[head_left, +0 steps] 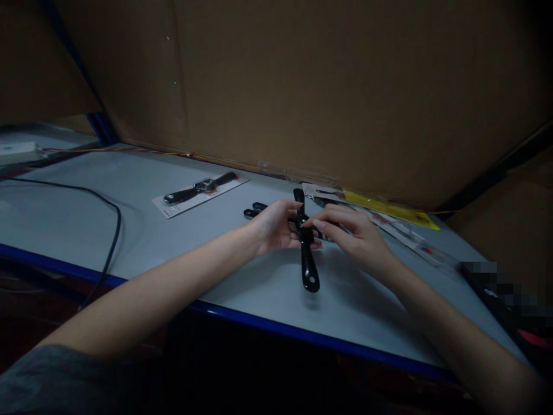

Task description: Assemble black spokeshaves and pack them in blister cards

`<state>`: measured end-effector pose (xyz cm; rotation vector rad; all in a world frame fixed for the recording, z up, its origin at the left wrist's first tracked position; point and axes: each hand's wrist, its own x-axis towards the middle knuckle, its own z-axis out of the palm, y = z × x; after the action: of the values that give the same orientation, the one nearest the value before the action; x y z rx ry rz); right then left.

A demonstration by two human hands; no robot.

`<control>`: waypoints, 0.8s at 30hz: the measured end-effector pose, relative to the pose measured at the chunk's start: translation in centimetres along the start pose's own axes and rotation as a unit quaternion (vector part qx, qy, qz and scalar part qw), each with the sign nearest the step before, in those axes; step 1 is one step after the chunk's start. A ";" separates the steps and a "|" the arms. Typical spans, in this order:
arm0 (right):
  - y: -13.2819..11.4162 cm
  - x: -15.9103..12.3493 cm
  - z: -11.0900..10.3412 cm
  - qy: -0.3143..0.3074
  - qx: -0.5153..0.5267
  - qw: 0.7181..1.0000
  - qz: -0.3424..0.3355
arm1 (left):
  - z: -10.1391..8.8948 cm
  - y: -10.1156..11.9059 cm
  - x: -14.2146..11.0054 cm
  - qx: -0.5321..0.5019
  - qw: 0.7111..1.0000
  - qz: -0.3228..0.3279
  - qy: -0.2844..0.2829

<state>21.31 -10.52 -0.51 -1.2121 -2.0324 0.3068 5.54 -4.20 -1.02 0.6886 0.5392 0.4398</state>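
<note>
A long black tool (pixel 310 271), with a glossy paddle-shaped handle and a hole at its near end, is held above the table; its exact kind is unclear. My left hand (pixel 279 227) grips its middle, fingers underneath and thumb on top. My right hand (pixel 352 227) touches the same middle part, thumb and index finger drawn close together. What lies between those fingertips is too dark to make out. Behind my left hand, rounded black handle ends (pixel 252 213) show on the table, the rest partly hidden.
A similar black tool on a white card (pixel 173 210) lies left of my hands. Packaging with a yellow strip (pixel 389 208) lies at the back right. A black cable (pixel 117 225) crosses the left side. A brown panel (pixel 302 86) stands behind the blue-edged table (pixel 142 236).
</note>
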 end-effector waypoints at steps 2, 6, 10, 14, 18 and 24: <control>0.1 0.0 0.0 0.002 0.009 1.000 0.005 | 0.0 -0.1 0.1 0.006 1.000 0.000 0.003; 0.5 0.0 0.2 0.015 -0.013 1.000 0.006 | 0.0 -0.1 0.0 0.020 1.000 -0.002 0.003; 0.7 0.1 0.3 0.028 -0.078 0.996 -0.024 | 0.0 -0.2 -0.1 0.030 1.000 0.001 -0.008; 0.9 0.1 0.1 0.028 -0.160 0.985 -0.059 | -0.2 -0.2 0.0 0.034 0.999 -0.001 -0.013; 1.0 0.1 -0.1 0.014 -0.204 0.975 -0.085 | -0.2 -0.2 -0.1 0.032 0.999 -0.008 -0.021; 0.2 -0.1 0.2 -0.001 -0.134 0.987 -0.092 | 0.0 -0.1 -0.3 0.039 0.999 0.006 -0.003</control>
<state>21.39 -10.44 -0.80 -1.1674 -2.2212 -0.0578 5.37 -4.42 -0.97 0.7680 0.5486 0.4301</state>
